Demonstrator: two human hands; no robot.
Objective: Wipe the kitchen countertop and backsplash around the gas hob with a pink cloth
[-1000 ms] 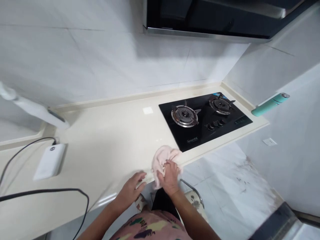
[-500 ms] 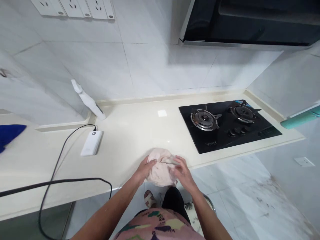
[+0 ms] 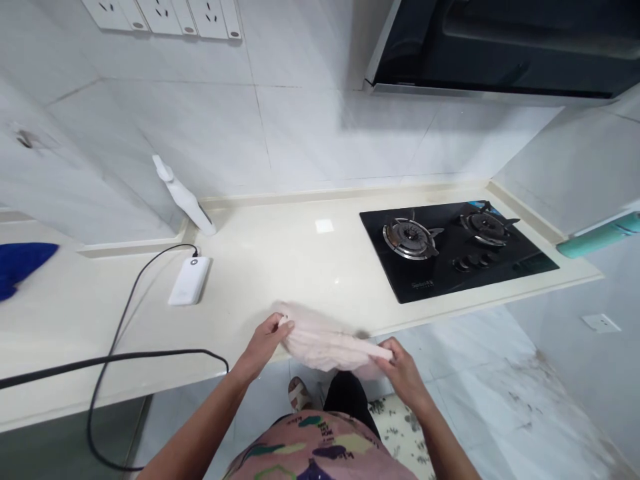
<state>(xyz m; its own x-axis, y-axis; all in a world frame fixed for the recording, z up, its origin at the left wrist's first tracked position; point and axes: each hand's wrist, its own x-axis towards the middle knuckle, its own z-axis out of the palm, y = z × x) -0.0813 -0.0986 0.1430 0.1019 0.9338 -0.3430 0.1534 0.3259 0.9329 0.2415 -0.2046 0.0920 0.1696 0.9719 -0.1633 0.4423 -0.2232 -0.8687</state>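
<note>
Pink cloth (image 3: 327, 343), soft and rumpled, stretched between both hands.

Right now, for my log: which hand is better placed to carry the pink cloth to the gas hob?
Probably the right hand: it grips the pink cloth end nearer the gas hob; the left hand is farther.

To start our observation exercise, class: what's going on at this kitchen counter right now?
A person stands at the front edge of a cream counter, holding a pale pink cloth stretched between both hands. The left hand grips one end and the right hand grips the other. A black gas hob sits to the right. To the left are a white power bank, a black cable and a white spray bottle against the wall.
</note>
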